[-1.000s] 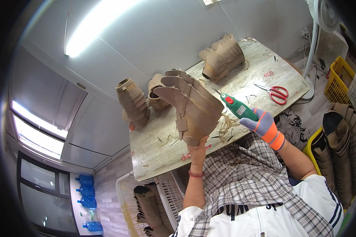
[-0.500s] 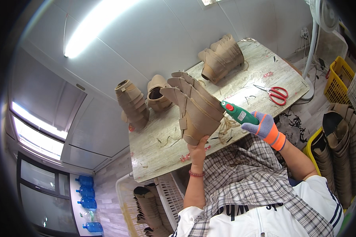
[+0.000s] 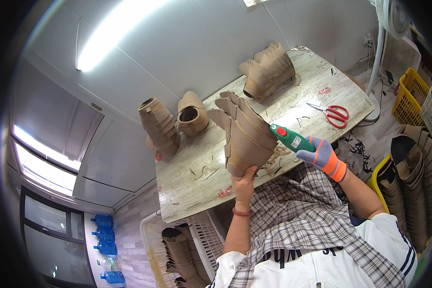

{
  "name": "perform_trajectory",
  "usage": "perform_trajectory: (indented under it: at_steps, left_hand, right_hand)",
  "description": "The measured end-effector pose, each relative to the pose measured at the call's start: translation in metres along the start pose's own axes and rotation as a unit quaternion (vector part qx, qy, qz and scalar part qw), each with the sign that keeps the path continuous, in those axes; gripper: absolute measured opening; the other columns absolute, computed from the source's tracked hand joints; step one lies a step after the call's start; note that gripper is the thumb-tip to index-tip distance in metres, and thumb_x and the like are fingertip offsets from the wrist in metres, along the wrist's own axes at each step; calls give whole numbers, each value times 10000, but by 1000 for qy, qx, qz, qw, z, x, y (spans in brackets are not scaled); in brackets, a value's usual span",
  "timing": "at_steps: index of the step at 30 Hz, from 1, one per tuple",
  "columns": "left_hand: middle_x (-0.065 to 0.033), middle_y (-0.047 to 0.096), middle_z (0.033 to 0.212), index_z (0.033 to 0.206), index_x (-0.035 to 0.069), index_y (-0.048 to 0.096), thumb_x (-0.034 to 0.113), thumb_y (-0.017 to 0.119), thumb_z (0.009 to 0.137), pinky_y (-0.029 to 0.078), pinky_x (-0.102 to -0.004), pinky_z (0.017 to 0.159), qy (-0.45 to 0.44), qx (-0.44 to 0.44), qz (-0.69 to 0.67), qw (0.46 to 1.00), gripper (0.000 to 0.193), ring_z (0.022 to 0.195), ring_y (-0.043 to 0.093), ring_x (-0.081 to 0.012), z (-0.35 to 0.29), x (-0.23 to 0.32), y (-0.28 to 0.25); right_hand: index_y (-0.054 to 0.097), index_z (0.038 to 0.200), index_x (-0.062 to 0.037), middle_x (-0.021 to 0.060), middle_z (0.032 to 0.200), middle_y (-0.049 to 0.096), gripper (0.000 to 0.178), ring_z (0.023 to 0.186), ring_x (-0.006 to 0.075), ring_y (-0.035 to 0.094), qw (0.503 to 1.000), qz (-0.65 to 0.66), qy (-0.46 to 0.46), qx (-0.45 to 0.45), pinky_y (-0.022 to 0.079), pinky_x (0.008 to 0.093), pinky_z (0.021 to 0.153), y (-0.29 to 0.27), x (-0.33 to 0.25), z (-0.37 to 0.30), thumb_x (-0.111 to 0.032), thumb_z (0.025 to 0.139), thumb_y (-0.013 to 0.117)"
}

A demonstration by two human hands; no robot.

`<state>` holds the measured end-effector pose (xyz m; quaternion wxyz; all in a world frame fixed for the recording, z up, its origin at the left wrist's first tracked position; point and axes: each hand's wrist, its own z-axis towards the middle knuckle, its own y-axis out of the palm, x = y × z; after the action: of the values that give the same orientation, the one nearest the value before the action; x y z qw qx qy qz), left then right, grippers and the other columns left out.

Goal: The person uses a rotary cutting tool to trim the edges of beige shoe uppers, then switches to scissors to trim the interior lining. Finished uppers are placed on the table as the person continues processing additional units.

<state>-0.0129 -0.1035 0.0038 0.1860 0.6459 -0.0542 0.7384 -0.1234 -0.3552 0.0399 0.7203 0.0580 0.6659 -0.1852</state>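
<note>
Held stack of tan boot uppers met at its right edge by green hand tool

A plaid apron [image 3: 293, 211] is worn over a white top with dark sleeve stripes. By the bare left hand [image 3: 245, 185], a nested stack of tan boot uppers [image 3: 248, 144] is gripped at its lower end, the thumb laid along the near face; the remaining fingers are mostly hidden. The stack is held tilted above the near part of the tabletop [image 3: 192, 192]. By the gloved right hand [image 3: 320, 154], curled closed, a green hand tool [image 3: 290, 138] with a red button is grasped, its front end placed at the stack's right edge; whether contact is made cannot be told.

Beneath and beside the stack, loose tan strands [image 3: 282, 153] are noted. Red-handled scissors [image 3: 336, 116] are laid to the right, blades parted. To the lower left, further uppers are contained in a white basket [image 3: 204, 235]. Along the far side, one stack [image 3: 159, 126] is stood at the left, one upper [image 3: 193, 114] is set just beside it, and another stack [image 3: 270, 72] is placed near the far corner. Beyond, a white fan [image 3: 392, 18] is seen.
</note>
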Motion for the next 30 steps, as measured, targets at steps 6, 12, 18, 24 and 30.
perform_trajectory:
  at_steps: [6, 12, 18, 24, 30]
  left_hand:
    - [-39, 687, 1009, 1043, 8, 676, 30, 711, 856, 484, -288, 809, 116, -21, 107, 987, 192, 912, 615, -130, -2, -10, 7]
    - [-84, 701, 895, 938, 1, 694, 56, 727, 845, 506, -328, 701, 206, -40, 283, 936, 113, 791, 653, -197, -2, -22, -3]
    - [-145, 691, 982, 969, -2, 692, 31, 718, 834, 503, -371, 772, 231, -69, 335, 911, 142, 900, 662, -273, -5, -26, -5]
    - [-184, 644, 1061, 1130, -42, 600, 18, 716, 821, 486, -396, 842, 273, -108, 398, 869, 335, 970, 620, -336, -1, -25, -16]
    - [-265, 532, 1262, 1229, -97, 544, 26, 728, 741, 356, -473, 1036, 386, -48, 472, 791, 536, 1202, 471, -432, 96, 33, -5]
  right_hand:
    - [664, 851, -9, 10, 602, 592, 433, 514, 64, 534, 997, 35, 59, 27, 428, 237, 485, 6, -4, 5, -419, 786, 787]
    - [650, 844, 4, 2, 560, 538, 435, 472, 69, 504, 996, 48, 77, 26, 406, 242, 452, 5, -11, 13, -409, 799, 779]
    - [625, 832, 20, 8, 577, 534, 475, 474, 74, 515, 995, 58, 79, 26, 413, 252, 432, 0, -27, 20, -434, 819, 761]
    - [601, 818, -22, 4, 586, 535, 408, 492, 85, 523, 994, 83, 70, 31, 419, 248, 460, -5, -28, 41, -416, 889, 680]
    - [580, 812, -30, 7, 604, 530, 375, 481, 86, 520, 991, 86, 58, 87, 424, 243, 451, -29, -6, 45, -381, 887, 688]
